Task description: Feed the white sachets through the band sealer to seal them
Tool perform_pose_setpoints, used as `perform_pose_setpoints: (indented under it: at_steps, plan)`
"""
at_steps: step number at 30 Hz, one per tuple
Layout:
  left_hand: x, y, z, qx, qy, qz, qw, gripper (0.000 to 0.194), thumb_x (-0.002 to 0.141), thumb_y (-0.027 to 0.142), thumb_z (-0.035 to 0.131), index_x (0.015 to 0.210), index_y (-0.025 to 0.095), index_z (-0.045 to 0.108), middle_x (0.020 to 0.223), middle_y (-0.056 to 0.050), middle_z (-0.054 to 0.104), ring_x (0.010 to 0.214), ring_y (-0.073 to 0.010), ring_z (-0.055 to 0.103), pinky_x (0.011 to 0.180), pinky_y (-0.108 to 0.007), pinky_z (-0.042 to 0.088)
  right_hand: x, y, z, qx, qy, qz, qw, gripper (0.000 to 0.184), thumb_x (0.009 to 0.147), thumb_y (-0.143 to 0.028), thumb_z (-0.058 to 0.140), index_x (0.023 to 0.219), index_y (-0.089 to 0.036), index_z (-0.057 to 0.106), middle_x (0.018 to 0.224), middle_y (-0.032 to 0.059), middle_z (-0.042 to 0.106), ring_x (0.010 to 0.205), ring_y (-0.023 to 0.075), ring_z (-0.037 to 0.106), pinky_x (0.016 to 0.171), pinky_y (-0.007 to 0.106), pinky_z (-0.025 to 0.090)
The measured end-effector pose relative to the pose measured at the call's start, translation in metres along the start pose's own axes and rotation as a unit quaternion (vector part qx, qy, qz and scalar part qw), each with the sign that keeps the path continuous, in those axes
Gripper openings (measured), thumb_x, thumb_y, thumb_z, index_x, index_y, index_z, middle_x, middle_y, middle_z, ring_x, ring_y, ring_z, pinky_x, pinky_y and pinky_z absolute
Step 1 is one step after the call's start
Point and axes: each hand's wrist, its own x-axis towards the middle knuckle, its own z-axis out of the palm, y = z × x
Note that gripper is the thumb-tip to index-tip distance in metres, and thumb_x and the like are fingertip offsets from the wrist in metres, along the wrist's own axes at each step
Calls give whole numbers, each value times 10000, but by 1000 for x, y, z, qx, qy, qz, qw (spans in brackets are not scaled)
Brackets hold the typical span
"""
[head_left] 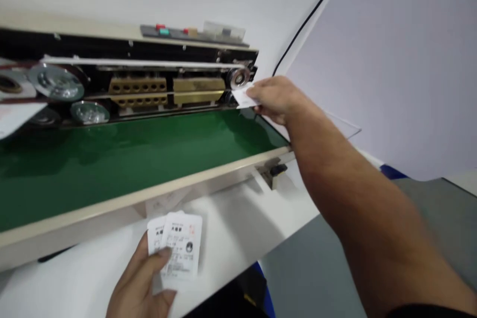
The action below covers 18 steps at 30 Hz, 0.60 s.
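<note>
A band sealer point(167, 92) with rollers, brass blocks and a green conveyor belt point(149, 151) stands in front of me. At its right end, my right hand point(274, 97) pinches a small white pouch point(244, 97) by its edge, and the pouch's far edge is close against the end roller point(238, 77). Whether the rollers grip it cannot be told. Below the belt's front edge, my left hand point(143, 278) holds a small fan of white printed pouches point(182, 243) between thumb and fingers, print facing up. Another white pouch point(17, 117) shows at the far left by the rollers.
A white table point(238, 218) lies under the sealer. A black knob point(278, 170) juts from the belt's front right corner. Coloured switches point(164, 31) sit on top of the machine. A black cable point(309, 17) runs down the wall behind.
</note>
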Motion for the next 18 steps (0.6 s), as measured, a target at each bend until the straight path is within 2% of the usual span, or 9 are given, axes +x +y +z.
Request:
perform_pose_setpoints:
  at_steps: [3,5,6,7,8,10,13,15,18]
  plan:
    - [-19,3,12,28,-52,7,998,482,811,153,707,1218,383,590,896,56,788,744,-70,715,662,-141,563,-37,0,2,-57,100,-120,986,417,871,-228,592,1209,8,530,1263,169,526,1081,235,582,807,310,437]
    - [-21,4,14,23,-70,29,997,476,837,153,677,1246,373,572,960,31,782,844,-72,712,774,-181,566,-84,8,3,-75,204,-293,931,495,851,-247,654,1265,-28,495,1199,161,547,1021,213,574,826,323,471]
    - [-20,5,14,16,-74,36,996,463,841,151,671,1241,365,576,975,24,780,877,-72,708,803,-190,561,-111,15,5,-29,200,-324,924,312,873,-221,632,1145,-87,560,1031,108,598,886,182,591,737,307,496]
    - [-19,5,13,11,-81,41,996,459,842,162,670,1243,361,572,986,15,778,889,-74,706,814,-197,558,-138,24,9,12,174,-304,937,164,880,-230,639,1020,-163,587,886,49,590,753,154,571,634,283,489]
    - [-18,4,12,8,-91,43,995,466,836,180,678,1251,359,563,988,8,776,879,-77,706,801,-190,559,-164,36,15,47,74,-267,960,145,886,-269,638,991,-210,557,815,17,570,671,144,553,563,272,481]
    - [-15,2,10,8,-117,45,992,501,826,209,692,1277,358,532,984,-3,773,866,-90,706,763,-172,559,-205,59,33,64,-107,-197,973,236,870,-334,651,1023,-217,515,818,13,567,638,142,554,536,278,493]
    - [-13,-3,7,20,-144,36,989,548,825,239,697,1307,383,480,948,7,766,873,-111,705,721,-155,547,-236,81,62,73,-285,-101,951,309,875,-394,614,1067,-181,499,880,54,620,724,183,599,614,331,525]
    - [-11,-6,6,27,-165,38,985,556,822,258,706,1309,388,470,952,16,759,913,-124,698,765,-182,544,-241,85,74,122,-314,-87,938,291,881,-377,591,1074,-176,506,938,71,638,801,205,613,686,359,531]
    - [-10,-7,7,39,-186,61,980,546,827,260,702,1311,354,469,982,7,752,940,-146,694,838,-250,547,-239,83,75,196,-288,-72,935,164,896,-290,556,1027,-201,511,887,36,612,774,187,605,668,333,518]
